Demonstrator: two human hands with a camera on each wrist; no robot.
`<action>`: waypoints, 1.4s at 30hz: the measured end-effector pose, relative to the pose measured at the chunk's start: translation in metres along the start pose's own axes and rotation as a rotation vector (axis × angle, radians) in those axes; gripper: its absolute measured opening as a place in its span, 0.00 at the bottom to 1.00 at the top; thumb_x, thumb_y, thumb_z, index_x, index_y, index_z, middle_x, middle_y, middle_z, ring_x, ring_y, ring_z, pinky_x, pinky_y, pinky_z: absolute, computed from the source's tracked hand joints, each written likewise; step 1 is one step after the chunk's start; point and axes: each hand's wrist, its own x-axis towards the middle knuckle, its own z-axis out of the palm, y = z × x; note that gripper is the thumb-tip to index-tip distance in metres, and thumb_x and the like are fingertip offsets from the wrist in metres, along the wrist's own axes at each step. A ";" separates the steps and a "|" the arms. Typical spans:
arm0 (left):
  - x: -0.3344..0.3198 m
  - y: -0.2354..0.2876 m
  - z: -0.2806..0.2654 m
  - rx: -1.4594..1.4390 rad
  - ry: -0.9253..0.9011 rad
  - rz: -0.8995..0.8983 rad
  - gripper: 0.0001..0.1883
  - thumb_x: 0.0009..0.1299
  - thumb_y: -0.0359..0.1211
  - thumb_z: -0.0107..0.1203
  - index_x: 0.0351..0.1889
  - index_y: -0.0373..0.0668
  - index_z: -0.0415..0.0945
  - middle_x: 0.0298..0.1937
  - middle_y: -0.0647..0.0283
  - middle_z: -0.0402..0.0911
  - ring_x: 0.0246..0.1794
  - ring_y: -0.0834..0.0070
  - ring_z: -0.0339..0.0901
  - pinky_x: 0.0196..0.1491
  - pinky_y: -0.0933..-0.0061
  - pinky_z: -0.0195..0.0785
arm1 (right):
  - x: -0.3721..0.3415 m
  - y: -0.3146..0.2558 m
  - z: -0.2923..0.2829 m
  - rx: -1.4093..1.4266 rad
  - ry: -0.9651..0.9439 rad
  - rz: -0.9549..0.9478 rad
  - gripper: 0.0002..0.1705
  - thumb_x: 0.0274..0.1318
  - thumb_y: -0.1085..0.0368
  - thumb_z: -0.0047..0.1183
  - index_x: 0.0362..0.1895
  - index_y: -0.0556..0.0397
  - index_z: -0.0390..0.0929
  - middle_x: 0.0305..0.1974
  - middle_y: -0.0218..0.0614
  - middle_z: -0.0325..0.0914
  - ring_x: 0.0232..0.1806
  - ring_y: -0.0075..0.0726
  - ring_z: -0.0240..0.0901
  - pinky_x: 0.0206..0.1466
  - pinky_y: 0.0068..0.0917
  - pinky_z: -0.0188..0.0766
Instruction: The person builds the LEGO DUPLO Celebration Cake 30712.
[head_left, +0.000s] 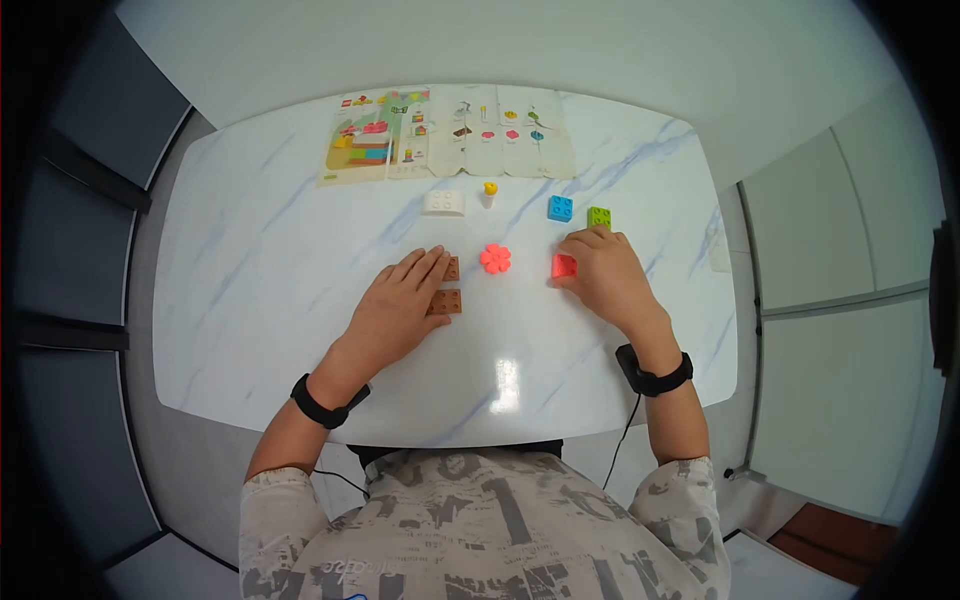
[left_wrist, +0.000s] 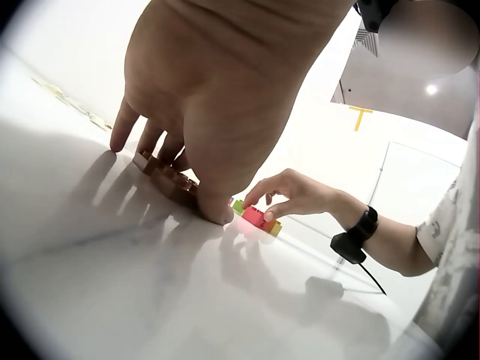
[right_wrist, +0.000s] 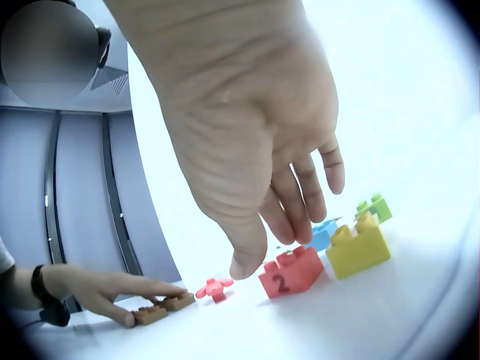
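Observation:
My left hand (head_left: 395,310) lies over two brown bricks (head_left: 452,301), its fingers extended across them and the thumb beside the nearer one. In the left wrist view the brown bricks (left_wrist: 174,184) show beneath the fingers. My right hand (head_left: 610,280) reaches over a red brick (head_left: 564,266). The right wrist view shows that red brick (right_wrist: 291,271), marked 2, with the thumb a little to its left and fingertips at its far side; firm contact cannot be told. Close beside it stands a yellow brick (right_wrist: 358,247), hidden in the head view. Between the hands lies a pink flower (head_left: 495,259).
Farther back are a white arched brick (head_left: 443,203), a small yellow-topped piece (head_left: 490,194), a blue brick (head_left: 560,208) and a green brick (head_left: 599,216). An unfolded picture sheet (head_left: 450,135) lies along the far edge of the marbled table (head_left: 270,250).

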 end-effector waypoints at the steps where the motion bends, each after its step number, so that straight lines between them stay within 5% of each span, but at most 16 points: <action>1: 0.001 0.000 -0.002 -0.004 0.001 0.003 0.48 0.68 0.42 0.75 0.83 0.40 0.64 0.83 0.57 0.68 0.82 0.57 0.67 0.79 0.57 0.66 | -0.005 0.002 -0.010 0.032 0.044 0.025 0.31 0.53 0.58 0.78 0.60 0.52 0.85 0.56 0.38 0.86 0.61 0.46 0.78 0.67 0.42 0.73; 9: 0.004 -0.006 -0.004 -0.074 0.027 0.012 0.45 0.67 0.40 0.75 0.81 0.41 0.68 0.81 0.58 0.72 0.80 0.57 0.69 0.77 0.56 0.67 | -0.034 0.020 -0.015 0.187 -0.088 0.339 0.36 0.52 0.60 0.79 0.66 0.49 0.83 0.61 0.39 0.84 0.60 0.50 0.84 0.61 0.41 0.82; 15: 0.001 -0.003 -0.002 -0.088 0.040 -0.003 0.45 0.67 0.40 0.75 0.81 0.41 0.68 0.81 0.57 0.72 0.80 0.57 0.70 0.77 0.55 0.67 | -0.012 -0.005 0.005 0.104 -0.069 0.223 0.28 0.57 0.62 0.75 0.63 0.45 0.85 0.54 0.38 0.83 0.50 0.52 0.85 0.53 0.43 0.83; 24: 0.000 -0.004 -0.002 -0.111 0.045 -0.018 0.45 0.66 0.39 0.75 0.81 0.43 0.67 0.81 0.58 0.71 0.80 0.57 0.69 0.79 0.55 0.65 | -0.028 0.001 -0.022 0.139 -0.022 0.270 0.23 0.56 0.70 0.72 0.57 0.55 0.85 0.49 0.41 0.84 0.49 0.55 0.84 0.53 0.44 0.82; 27: 0.000 -0.004 -0.001 -0.118 0.035 -0.016 0.45 0.66 0.39 0.75 0.81 0.43 0.67 0.81 0.59 0.71 0.81 0.57 0.68 0.79 0.55 0.64 | -0.016 -0.017 -0.024 0.223 0.096 0.148 0.23 0.56 0.73 0.73 0.57 0.56 0.86 0.50 0.42 0.86 0.46 0.53 0.84 0.53 0.41 0.82; 35: -0.001 -0.004 0.000 -0.118 0.054 -0.012 0.45 0.66 0.39 0.75 0.81 0.42 0.66 0.81 0.57 0.71 0.81 0.57 0.67 0.79 0.54 0.64 | 0.001 -0.020 -0.004 0.017 -0.153 0.182 0.17 0.57 0.68 0.72 0.51 0.57 0.86 0.43 0.47 0.85 0.47 0.58 0.83 0.51 0.47 0.80; 42: -0.001 -0.005 0.001 -0.134 0.051 -0.009 0.45 0.67 0.38 0.75 0.81 0.41 0.66 0.81 0.57 0.71 0.81 0.57 0.67 0.79 0.54 0.63 | 0.000 -0.018 0.000 0.012 -0.122 0.181 0.16 0.58 0.66 0.71 0.49 0.56 0.86 0.43 0.48 0.86 0.47 0.60 0.84 0.51 0.49 0.80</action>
